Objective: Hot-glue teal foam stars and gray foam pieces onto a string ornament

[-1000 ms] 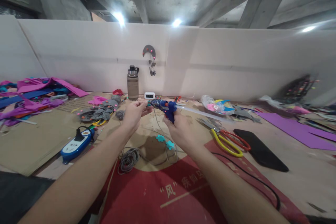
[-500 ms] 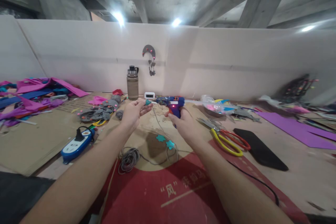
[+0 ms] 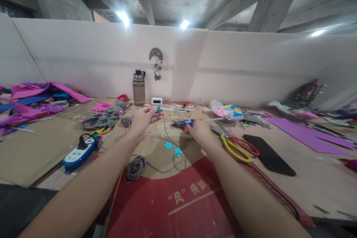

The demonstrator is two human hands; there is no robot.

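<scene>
Between the fingertips of my left hand (image 3: 142,122) is a small teal felt piece (image 3: 159,110), with a grey cord (image 3: 165,126) hanging down from it. My right hand (image 3: 201,130) is closed around a blue glue gun (image 3: 182,123), low over the board, its nozzle pointing left and a clear glue stick out of its back. Two turquoise flower-shaped felt pieces (image 3: 168,145) lie below, between my forearms, by the cord. A loose coil of grey cord (image 3: 135,168) rests beside my left forearm.
Scissors with red and yellow handles (image 3: 237,148) and a black phone (image 3: 269,155) lie right of my right forearm. A blue-and-white power strip (image 3: 81,152) sits at left. A water bottle (image 3: 138,88) and small white clock (image 3: 156,101) stand by the wall.
My right hand has lowered the glue gun away from the teal felt piece towards the board. My left hand still holds the piece in nearly the same place.
</scene>
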